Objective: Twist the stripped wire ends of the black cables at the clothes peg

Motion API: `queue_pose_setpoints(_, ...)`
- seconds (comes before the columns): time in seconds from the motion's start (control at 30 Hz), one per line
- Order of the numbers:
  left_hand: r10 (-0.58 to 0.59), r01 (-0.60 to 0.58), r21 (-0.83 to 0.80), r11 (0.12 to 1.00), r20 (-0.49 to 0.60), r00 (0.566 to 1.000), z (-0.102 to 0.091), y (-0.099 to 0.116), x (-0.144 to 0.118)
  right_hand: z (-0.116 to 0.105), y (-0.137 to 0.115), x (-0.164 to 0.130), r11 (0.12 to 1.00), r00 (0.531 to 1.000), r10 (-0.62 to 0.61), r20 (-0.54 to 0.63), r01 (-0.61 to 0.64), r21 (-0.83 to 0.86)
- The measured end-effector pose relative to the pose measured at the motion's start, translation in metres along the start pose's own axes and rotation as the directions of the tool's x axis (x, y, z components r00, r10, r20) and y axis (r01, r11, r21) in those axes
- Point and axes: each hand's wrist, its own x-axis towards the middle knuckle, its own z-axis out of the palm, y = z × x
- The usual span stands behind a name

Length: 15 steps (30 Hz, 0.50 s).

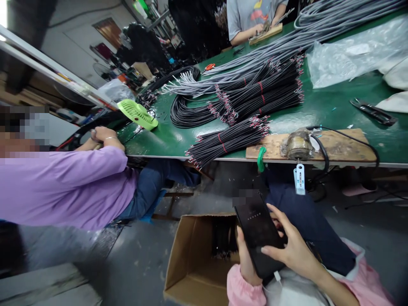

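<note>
A black smartphone (259,238) with a dark screen and a row of small dots is held over my lap. My left hand (247,260) grips its left edge, thumb along the side. Around the right edge comes my right hand (295,248), its thumb over the lower screen and its fingers partly hidden behind the phone. A white cable plug (277,277) is at the phone's bottom end. Just beyond the left hand, an open cardboard box (186,255) stands on the floor with black cable bundles (221,240) inside.
Tied black cables (229,138) and long grey cables (270,55) lie on the green table (165,142). A wooden board (344,144) carries a motor-like device (298,144). Pliers (374,112) and a green fan (137,114) are nearby. One person in purple (70,182) sits left; another (251,21) works opposite.
</note>
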Motion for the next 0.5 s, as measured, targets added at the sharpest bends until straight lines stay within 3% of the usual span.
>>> queue_pose_setpoints(0.1, -0.058, 0.058, -0.022, 0.998, 0.005, 0.998, 0.001, 0.004, -0.003, -0.009, 0.008, -0.005, 0.919, 0.95, -0.305, -0.059, 0.278, -0.278)
queue_pose_setpoints(0.2, -0.09, 0.091, -0.044, 0.995, 0.012, 0.996, 0.001, 0.006, -0.005, -0.013, 0.011, -0.009, 0.753, 0.871, -0.49, 0.026, 0.439, -0.49)
queue_pose_setpoints(0.3, -0.096, 0.096, -0.04, 0.995, 0.0, 0.995, 0.001, 0.005, -0.005, -0.013, 0.009, -0.012, 0.689, 0.852, -0.517, 0.083, 0.471, -0.551)
queue_pose_setpoints(0.5, -0.088, 0.088, -0.009, 0.996, -0.025, 0.996, -0.002, 0.004, -0.004, -0.017, 0.015, -0.015, 0.68, 0.84, -0.537, 0.082, 0.488, -0.547)
